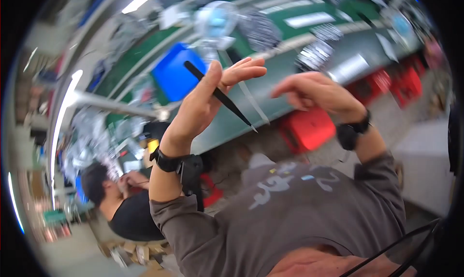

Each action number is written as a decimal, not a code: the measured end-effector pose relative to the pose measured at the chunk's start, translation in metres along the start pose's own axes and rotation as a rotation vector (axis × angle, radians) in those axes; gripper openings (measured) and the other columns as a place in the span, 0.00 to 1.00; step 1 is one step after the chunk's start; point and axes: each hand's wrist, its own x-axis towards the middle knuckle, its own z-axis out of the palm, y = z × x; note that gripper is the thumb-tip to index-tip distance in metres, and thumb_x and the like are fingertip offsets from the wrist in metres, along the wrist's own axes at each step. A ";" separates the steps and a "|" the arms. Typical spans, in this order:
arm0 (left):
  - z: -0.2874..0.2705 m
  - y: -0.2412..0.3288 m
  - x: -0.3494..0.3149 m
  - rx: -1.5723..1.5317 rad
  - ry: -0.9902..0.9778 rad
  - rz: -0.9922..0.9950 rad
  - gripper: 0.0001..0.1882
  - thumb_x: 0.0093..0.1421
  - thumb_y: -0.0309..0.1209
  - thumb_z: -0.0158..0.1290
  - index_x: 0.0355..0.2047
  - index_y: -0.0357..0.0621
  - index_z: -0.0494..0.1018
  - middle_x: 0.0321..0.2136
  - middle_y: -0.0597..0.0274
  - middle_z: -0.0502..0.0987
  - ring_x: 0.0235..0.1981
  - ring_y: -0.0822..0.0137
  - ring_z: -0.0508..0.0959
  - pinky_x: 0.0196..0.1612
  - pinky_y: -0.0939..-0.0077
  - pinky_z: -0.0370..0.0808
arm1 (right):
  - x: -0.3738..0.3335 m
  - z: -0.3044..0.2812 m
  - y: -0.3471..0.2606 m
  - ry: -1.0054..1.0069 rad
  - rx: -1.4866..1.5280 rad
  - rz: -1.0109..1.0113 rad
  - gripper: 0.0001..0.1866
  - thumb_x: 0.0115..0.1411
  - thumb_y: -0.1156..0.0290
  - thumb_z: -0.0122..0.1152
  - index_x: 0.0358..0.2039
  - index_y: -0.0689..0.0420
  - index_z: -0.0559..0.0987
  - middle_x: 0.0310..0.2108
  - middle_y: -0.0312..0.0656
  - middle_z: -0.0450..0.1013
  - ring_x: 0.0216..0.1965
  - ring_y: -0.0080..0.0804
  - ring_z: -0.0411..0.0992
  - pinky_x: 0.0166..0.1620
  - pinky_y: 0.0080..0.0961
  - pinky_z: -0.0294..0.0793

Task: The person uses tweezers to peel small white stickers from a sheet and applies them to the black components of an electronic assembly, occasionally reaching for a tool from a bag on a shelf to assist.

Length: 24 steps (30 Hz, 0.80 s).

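My left hand (195, 103) is raised above the bench edge, with black tweezers (229, 104) held in the crook of the thumb. Their fine pale tip points down to the right, while the fingers stretch toward my right hand. My right hand (316, 92) hovers apart from it on the right, holding nothing that I can see. Its index finger reaches out to the left and the other fingers are loosely bent. A blue bin (169, 79) stands on the bench behind my left hand. Both wrists wear black bands, and motion blurs the picture.
A long green workbench (220, 129) carries clear bags, a dark striped bundle (260, 29), silvery packets (314, 55) and white sheets. Red stools (309, 129) stand below its edge. To the left a person in a black top (133, 216) sits at the bench near cardboard pieces.
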 end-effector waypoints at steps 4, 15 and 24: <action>0.117 -0.093 0.062 -0.050 -0.224 -0.248 0.40 0.76 0.57 0.25 0.61 0.33 0.71 0.64 0.52 0.70 0.64 0.56 0.71 0.69 0.61 0.59 | -0.080 -0.015 0.077 -0.019 0.279 0.112 0.19 0.75 0.62 0.49 0.47 0.63 0.81 0.22 0.26 0.66 0.23 0.13 0.58 0.27 0.14 0.57; 0.229 -0.257 0.083 -0.102 0.019 -0.433 0.30 0.77 0.48 0.38 0.38 0.32 0.79 0.31 0.63 0.81 0.33 0.72 0.78 0.42 0.73 0.76 | -0.177 -0.086 0.192 0.592 0.754 0.058 0.13 0.72 0.61 0.58 0.39 0.59 0.81 0.21 0.24 0.67 0.20 0.12 0.58 0.25 0.14 0.56; 0.189 -0.296 0.119 -0.084 0.015 -0.354 0.17 0.73 0.33 0.49 0.28 0.36 0.76 0.23 0.67 0.77 0.27 0.76 0.75 0.34 0.80 0.72 | -0.115 -0.135 0.219 0.697 0.492 0.225 0.15 0.71 0.59 0.59 0.37 0.59 0.82 0.23 0.28 0.72 0.23 0.13 0.62 0.29 0.15 0.61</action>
